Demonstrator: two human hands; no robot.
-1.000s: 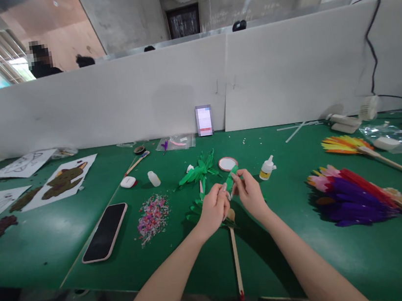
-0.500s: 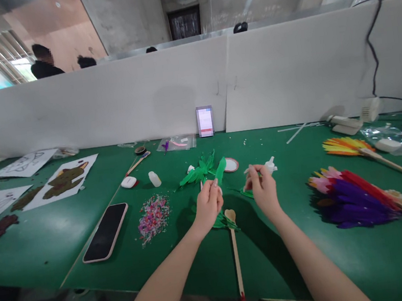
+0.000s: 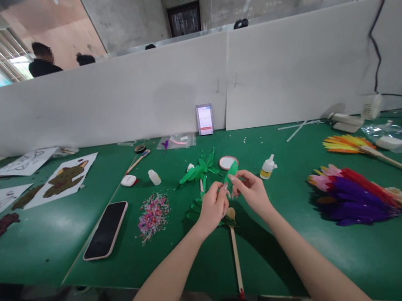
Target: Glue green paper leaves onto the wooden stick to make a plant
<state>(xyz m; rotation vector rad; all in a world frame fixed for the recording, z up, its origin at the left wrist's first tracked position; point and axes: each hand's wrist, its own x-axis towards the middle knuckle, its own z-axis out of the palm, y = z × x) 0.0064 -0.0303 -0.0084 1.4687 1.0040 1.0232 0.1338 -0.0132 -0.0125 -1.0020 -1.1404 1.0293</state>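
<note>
A green feather stands up between my hands. My left hand is closed in a pinch at its lower end. My right hand meets it there, thumb and fingertips pressed on the feather's right side. Just beyond lies a bunch of green feathers. Under my hands, partly covered, is a wooden stick with a rounded light head and green feathers around it. A white bottle with a nozzle and yellow label stands right of my right hand. A round white disc with a reddish rim lies behind.
Colourful small bits and a phone lie to the left, near a small white bottle. Purple feathers on sticks and a yellow-orange feather bundle lie right. A white partition closes off the table's back.
My right hand has moved left to join my left hand at the green feather. The feather has shifted slightly right and tilts more. The nozzle bottle is now uncovered.
</note>
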